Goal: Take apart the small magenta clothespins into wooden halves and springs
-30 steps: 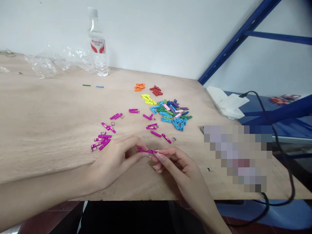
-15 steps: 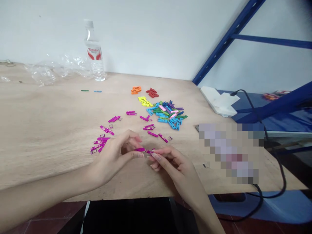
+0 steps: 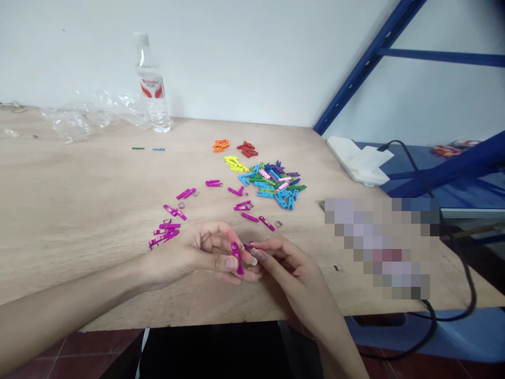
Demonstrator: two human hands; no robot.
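The held peg piece is bright magenta, and so are the loose peg pieces on the tan, faintly grained desk. I see sky blue, navy, green, purple and pale pink in the mixed heap, then plain yellow pegs, orange pegs and red pegs. The clear bottle wears a red-and-white label; the frame is deep blue. The blurred object looks lilac, perhaps partly maroon.

Head view, forward-down over the table

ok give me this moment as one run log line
left hand: pinches magenta clothespin piece | right hand: pinches second magenta piece, mostly hidden | beyond: multicoloured clothespin pile
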